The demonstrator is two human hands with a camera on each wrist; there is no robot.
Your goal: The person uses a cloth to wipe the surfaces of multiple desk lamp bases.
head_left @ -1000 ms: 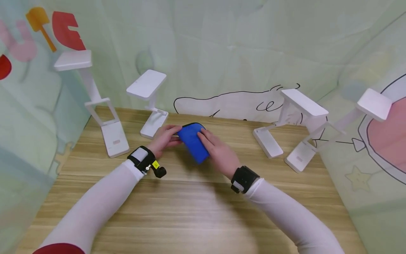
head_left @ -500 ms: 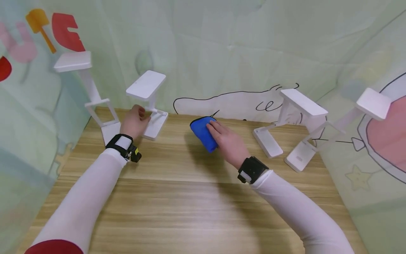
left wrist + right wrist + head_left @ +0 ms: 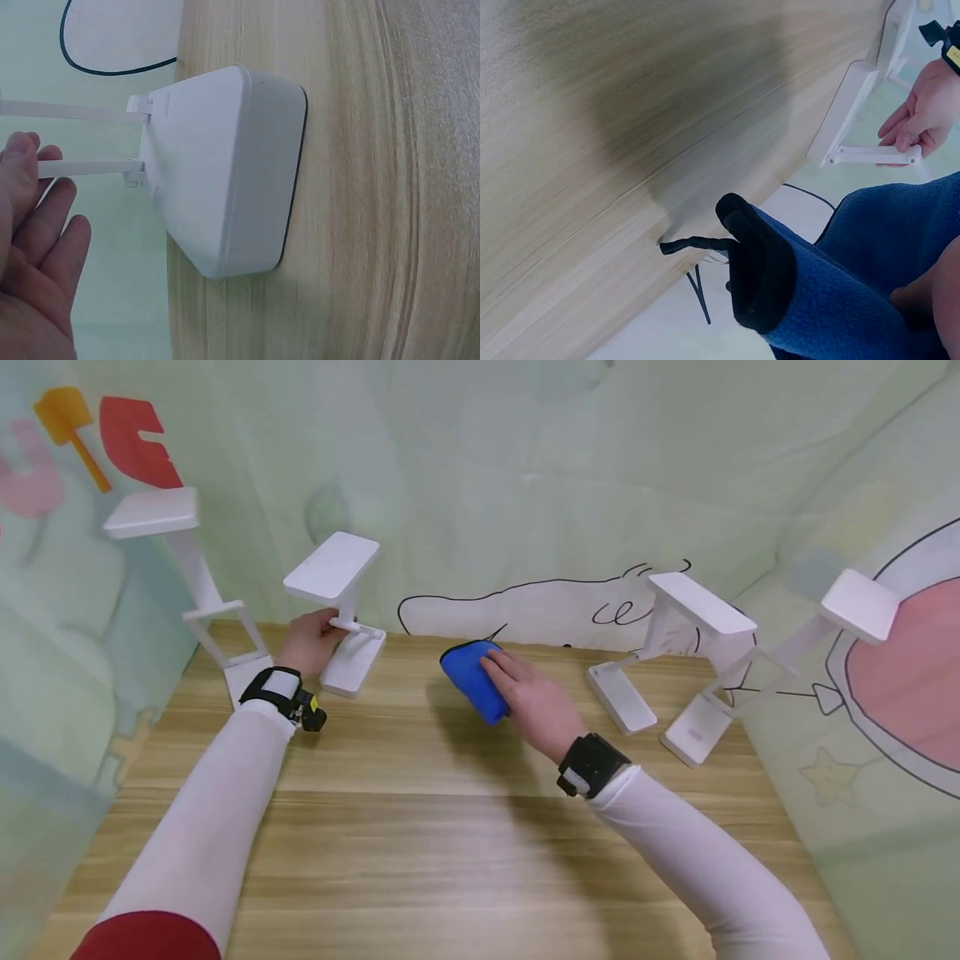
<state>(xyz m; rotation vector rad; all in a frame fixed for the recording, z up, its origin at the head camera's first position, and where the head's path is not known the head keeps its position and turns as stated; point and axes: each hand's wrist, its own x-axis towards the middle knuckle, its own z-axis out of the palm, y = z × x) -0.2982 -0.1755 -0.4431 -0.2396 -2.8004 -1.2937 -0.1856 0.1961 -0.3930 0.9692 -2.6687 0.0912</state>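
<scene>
My left hand [image 3: 306,645] pinches one slim arm strut [image 3: 90,167] of a white folding desk lamp [image 3: 354,662] at the back left. Thumb and index finger close on the strut; the other fingers are loosely bent in the left wrist view. That lamp's base stands on the table, with its flat head [image 3: 332,566] above. My right hand [image 3: 536,703] holds a folded blue cloth [image 3: 471,675] with black edging over the middle of the table. In the right wrist view, the plush cloth [image 3: 840,300] hides most of that hand.
Another white lamp [image 3: 153,513] stands at the far left, its base partly behind my left hand. Two more lamps, one inner [image 3: 622,697] and one outer [image 3: 697,731], stand at the right. A printed fabric backdrop [image 3: 525,485] surrounds the wooden table [image 3: 420,860].
My left hand let go of the blue cloth, moved left to the lamp and took hold of its strut. The right hand kept the cloth and shifted slightly right.
</scene>
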